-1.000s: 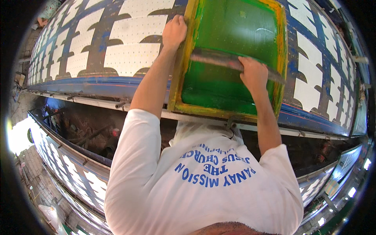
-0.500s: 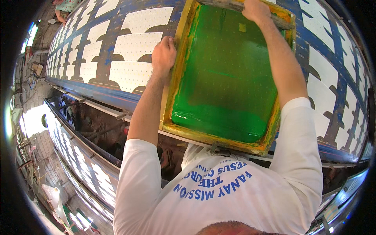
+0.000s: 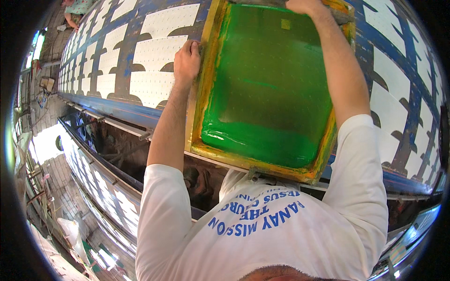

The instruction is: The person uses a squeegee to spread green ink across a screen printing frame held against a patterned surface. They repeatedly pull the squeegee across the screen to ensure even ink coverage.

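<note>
A screen-printing frame (image 3: 199,100) with yellow-stained wooden sides lies in front of me on the long table. Its green mesh (image 3: 262,93) has a pool of glossy green ink at the near end. My left hand (image 3: 187,62) is closed, its curled fingers against the frame's left side. At the far end of the mesh, my right hand (image 3: 308,6) grips a squeegee (image 3: 343,18). Only the squeegee's right end shows clearly; the picture's upper edge cuts off part of that hand.
Rows of white dotted sheets (image 3: 152,86) with dark curved gaps cover the blue-stained table (image 3: 126,110) on both sides. A second table with sheets (image 3: 101,180) stands behind a dark gap at left. Another person's arm (image 3: 72,21) reaches in at the far left.
The frame, both hands and the table appear slightly farther left and up in the picture. Both hands keep their holds, and the right one stays at the far end of the mesh.
</note>
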`<state>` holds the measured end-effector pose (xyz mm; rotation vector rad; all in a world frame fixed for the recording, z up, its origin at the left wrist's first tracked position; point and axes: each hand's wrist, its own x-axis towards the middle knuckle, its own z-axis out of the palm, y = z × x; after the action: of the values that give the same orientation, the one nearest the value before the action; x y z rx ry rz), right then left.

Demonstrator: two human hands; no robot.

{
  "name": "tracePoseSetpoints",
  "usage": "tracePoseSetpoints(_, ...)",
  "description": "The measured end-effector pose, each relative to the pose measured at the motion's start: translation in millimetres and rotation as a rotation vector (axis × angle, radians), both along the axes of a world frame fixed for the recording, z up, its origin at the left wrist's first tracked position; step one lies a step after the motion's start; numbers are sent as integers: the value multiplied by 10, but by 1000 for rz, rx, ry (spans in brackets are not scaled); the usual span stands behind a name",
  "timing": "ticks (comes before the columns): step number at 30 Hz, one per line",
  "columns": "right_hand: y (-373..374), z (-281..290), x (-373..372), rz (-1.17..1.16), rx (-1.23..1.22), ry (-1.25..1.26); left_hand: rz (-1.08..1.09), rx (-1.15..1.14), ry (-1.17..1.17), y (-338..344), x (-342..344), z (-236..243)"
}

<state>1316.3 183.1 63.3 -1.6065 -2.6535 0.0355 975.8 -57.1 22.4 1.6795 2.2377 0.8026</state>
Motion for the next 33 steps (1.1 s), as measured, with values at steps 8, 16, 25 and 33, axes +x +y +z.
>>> tracePoseSetpoints(8, -2092, 175, -142, -85, -280, -26, -91, 75, -24, 53, -135, -164)
tracePoseSetpoints(16, -4490, 256, -345, -110, -395, -45, -119, 95, -3, 174, -251, -334)
tracePoseSetpoints(25, -4894, 325, -402, -134, -368, 36, -111, 77, -18, 129, -193, -294)
tracePoseSetpoints(33, -5068, 267, -450, -124, -490, 32, -68, -4, 53, 3, -91, -167)
